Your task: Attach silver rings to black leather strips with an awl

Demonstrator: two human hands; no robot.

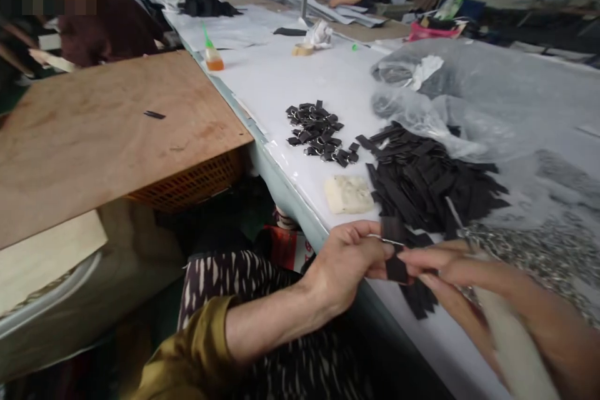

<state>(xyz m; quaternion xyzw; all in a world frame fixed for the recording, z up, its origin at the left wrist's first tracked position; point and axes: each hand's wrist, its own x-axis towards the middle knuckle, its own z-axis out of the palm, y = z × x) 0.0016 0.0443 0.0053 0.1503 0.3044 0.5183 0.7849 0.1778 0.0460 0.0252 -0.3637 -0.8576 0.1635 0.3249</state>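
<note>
My left hand (344,265) pinches a short black webbing strip (396,267) with a thin metal ring at its fold. The fingertips of my right hand (445,269) grip the same strip from the other side. Lying along that hand is a blurred pale-handled tool (513,340); a thin shaft pokes out beyond the fingers. Just past my hands spreads a heap of loose black strips (422,172). A cream block (349,194) with dark specks sits to its left. Farther back are small black loops (319,131) with metal rings. Many small metal pieces (544,262) lie at the right.
A clear plastic bag (487,94) covers the table's right side. Farther off stand a green-tipped bottle (214,59) of orange liquid and a tape roll (302,50). A wooden board (94,131) adjoins at left, above an orange crate (187,181). Other people sit beyond.
</note>
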